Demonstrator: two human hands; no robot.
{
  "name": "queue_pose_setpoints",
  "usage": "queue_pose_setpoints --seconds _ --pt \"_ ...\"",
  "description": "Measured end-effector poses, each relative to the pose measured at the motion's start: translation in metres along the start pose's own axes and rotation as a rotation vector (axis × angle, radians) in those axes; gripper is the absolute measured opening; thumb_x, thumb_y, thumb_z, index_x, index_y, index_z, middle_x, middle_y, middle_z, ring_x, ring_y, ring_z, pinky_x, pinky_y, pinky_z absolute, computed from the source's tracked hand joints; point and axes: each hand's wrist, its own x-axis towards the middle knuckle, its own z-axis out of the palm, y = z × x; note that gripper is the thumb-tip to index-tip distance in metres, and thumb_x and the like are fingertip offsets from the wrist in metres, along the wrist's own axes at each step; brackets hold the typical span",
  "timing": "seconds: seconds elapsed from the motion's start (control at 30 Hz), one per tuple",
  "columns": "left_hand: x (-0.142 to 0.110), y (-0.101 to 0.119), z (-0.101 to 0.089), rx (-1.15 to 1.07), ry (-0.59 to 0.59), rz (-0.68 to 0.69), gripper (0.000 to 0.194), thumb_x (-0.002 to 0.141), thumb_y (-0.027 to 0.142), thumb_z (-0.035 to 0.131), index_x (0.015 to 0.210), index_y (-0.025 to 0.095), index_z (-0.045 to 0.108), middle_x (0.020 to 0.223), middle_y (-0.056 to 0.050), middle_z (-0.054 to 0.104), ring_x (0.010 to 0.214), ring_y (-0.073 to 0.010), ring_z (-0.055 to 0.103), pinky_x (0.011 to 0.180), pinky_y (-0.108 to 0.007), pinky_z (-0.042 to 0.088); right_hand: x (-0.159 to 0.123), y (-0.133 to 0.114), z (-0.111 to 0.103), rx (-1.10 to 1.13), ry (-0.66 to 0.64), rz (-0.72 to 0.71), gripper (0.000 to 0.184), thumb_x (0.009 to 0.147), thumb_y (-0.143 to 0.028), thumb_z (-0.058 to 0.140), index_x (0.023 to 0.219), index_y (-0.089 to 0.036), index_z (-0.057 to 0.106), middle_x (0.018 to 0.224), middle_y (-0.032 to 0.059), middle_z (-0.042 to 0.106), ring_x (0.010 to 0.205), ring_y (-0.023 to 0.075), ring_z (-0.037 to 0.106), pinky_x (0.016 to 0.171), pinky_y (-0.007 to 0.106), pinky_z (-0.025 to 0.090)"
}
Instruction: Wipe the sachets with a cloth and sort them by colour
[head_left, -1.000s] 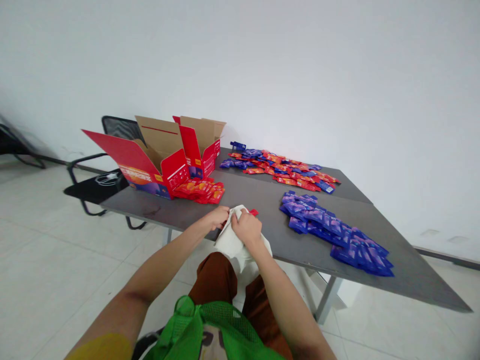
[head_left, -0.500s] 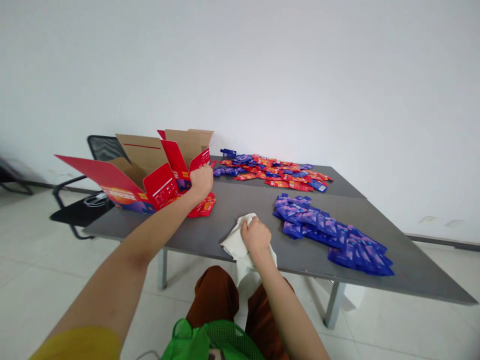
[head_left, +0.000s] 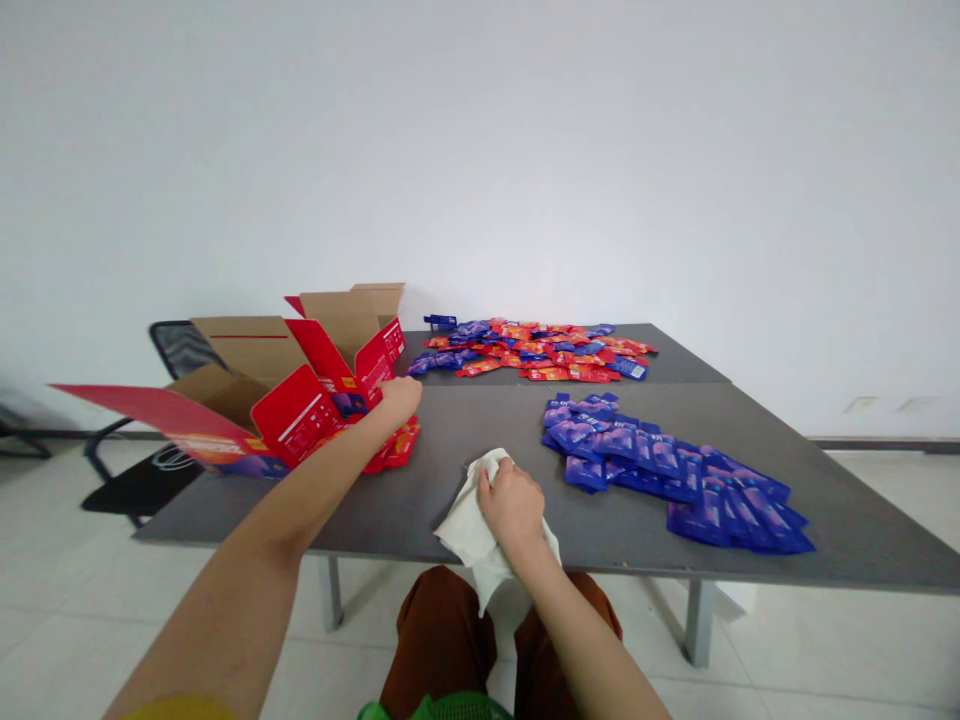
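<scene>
Grey tabletop (head_left: pixel 480 450), white cloth (head_left: pixel 466 530), white wall (head_left: pixel 480 150), tiled floor (head_left: pixel 825 640)

- At 10 o'clock on the tabletop (head_left: pixel 600 420), an open cardboard box (head_left: pixel 330 345) stands with our left hand (head_left: pixel 401 398) just beside it.
- Against the box's right side lies a small heap of packets (head_left: pixel 397 448).
- At 12 o'clock, a wide spread of packets (head_left: pixel 532 352) lies along the far edge.
- At 2 o'clock lies a long heap of packets (head_left: pixel 660 470).
- At the near edge, our right hand (head_left: pixel 514 508) grasps a cloth (head_left: pixel 469 530) that hangs over the edge.

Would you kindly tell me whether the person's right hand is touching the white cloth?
Touching: the head view shows the right hand closed on the white cloth, gathering its folds in the grip.
</scene>
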Motion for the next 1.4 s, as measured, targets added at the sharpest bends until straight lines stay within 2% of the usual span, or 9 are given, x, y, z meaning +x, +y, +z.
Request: queue_pose_setpoints --seconds 0.17,0.37,0.57,0.7,0.83,1.0,1.13,1.3,1.4 --pt "0.035 0.001 -0.015 -0.072 0.075 0.127 0.035 0.074 0.017 0.053 0.104 0.015 0.071 0.107 -0.018 0.067 0.103 -0.0304 0.061 0.088 -0.04 0.047 -0.005 0.001 -0.004 0.027 -0.022 0.009 0.034 0.092 -0.045 0.04 0.092 -0.015 0.056 0.086 0.014 0.065 0.082 0.0244 0.063 0.072 0.033 0.04" --pt "0.088 0.038 0.008 -0.424 0.098 0.171 0.035 0.076 0.022 0.05 0.103 0.021 0.072 0.102 -0.003 0.072 0.096 -0.0174 0.064 0.083 -0.021 0.047 -0.004 0.002 -0.002 0.055 -0.045 -0.019 0.029 0.091 -0.041 0.042 0.092 -0.016 0.056 0.084 0.0118 0.064 0.081 0.0242 0.061 0.073 0.034 0.04" --pt "0.14 0.106 0.038 -0.58 0.12 0.126 0.048 0.08 0.043 0.05 0.114 0.012 0.064 0.114 -0.011 0.066 0.102 -0.0215 0.062 0.083 -0.024 0.046 0.0 -0.001 0.002 0.067 -0.072 -0.047 0.025 0.088 -0.039 0.043 0.09 -0.018 0.056 0.082 0.0101 0.063 0.078 0.026 0.06 0.072 0.039 0.044" --pt "0.143 0.136 0.055 -0.387 0.074 0.222 0.047 0.078 0.03 0.054 0.114 0.0 0.06 0.112 -0.024 0.063 0.103 -0.0307 0.059 0.088 -0.034 0.044 0.003 -0.004 0.005 0.066 -0.089 -0.037 0.024 0.086 -0.039 0.044 0.089 -0.019 0.057 0.083 0.01 0.063 0.078 0.0275 0.06 0.071 0.043 0.045" --pt "0.122 0.137 0.064 -0.387 0.109 0.337 0.041 0.078 0.009 0.047 0.116 0.009 0.061 0.114 -0.015 0.063 0.108 -0.0233 0.055 0.096 -0.03 0.039 0.003 -0.004 0.006 0.057 -0.088 -0.04 0.024 0.086 -0.039 0.045 0.089 -0.018 0.057 0.083 0.0107 0.063 0.079 0.0275 0.06 0.072 0.042 0.045" --pt "0.078 0.109 0.056 -0.382 0.129 0.466 0.04 0.078 0.008 0.046 0.11 0.02 0.066 0.118 -0.007 0.062 0.111 -0.0174 0.054 0.098 -0.025 0.039 0.002 -0.002 0.0 0.056 -0.085 -0.047 0.027 0.087 -0.042 0.044 0.089 -0.018 0.057 0.082 0.0095 0.065 0.076 0.0257 0.061 0.07 0.036 0.043" --pt "0.023 0.081 0.04 -0.394 0.113 0.51 0.036 0.08 0.015 0.049 0.109 0.022 0.067 0.116 -0.007 0.063 0.113 -0.0187 0.054 0.099 -0.03 0.041 0.0 0.002 -0.006 0.149 -0.026 0.007 0.03 0.089 -0.045 0.042 0.088 -0.02 0.057 0.08 0.0072 0.066 0.073 0.022 0.061 0.065 0.029 0.04" --pt "-0.062 0.053 0.025 -0.46 0.172 0.884 0.038 0.08 0.008 0.044 0.103 0.024 0.069 0.132 -0.003 0.055 0.128 -0.0171 0.04 0.107 -0.037 0.035 -0.007 0.011 -0.014 0.296 0.156 0.2 0.035 0.092 -0.047 0.035 0.086 -0.02 0.057 0.078 0.005 0.065 0.073 0.0196 0.06 0.063 0.026 0.036" --pt "-0.108 0.034 0.024 -0.471 0.226 0.991 0.046 0.078 0.004 0.038 0.11 0.023 0.066 0.147 -0.002 0.037 0.137 -0.0185 0.028 0.11 -0.043 0.03 -0.011 0.017 -0.021 0.403 0.248 0.175 0.036 0.092 -0.046 0.034 0.082 -0.02 0.056 0.076 0.0027 0.063 0.071 0.0165 0.057 0.062 0.024 0.035"
